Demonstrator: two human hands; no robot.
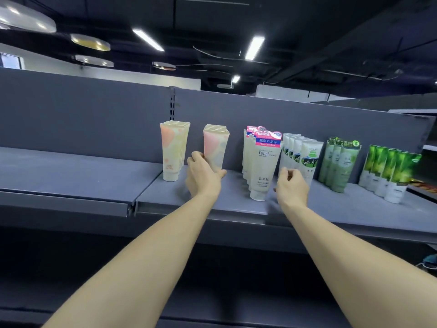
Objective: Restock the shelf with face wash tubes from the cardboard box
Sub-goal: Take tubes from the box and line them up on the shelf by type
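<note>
Rows of face wash tubes stand cap-down on a grey shelf (94,176). My left hand (201,174) grips the front tube of the pink pastel row (215,147), thumb on one side and fingers on the other. To its left stands a peach and yellow pastel row (173,150). My right hand (292,185) hovers with loosely curled fingers and nothing in it, between the white "Facial" tube row (262,166) and the white tubes with a green picture (307,157). The cardboard box is out of view.
Further right stand pale green tubes (340,162) and bright green tubes (392,171). The grey back panel (71,114) rises behind the rows. The shelf's left half holds nothing. A dark lower shelf (212,292) lies beneath my forearms.
</note>
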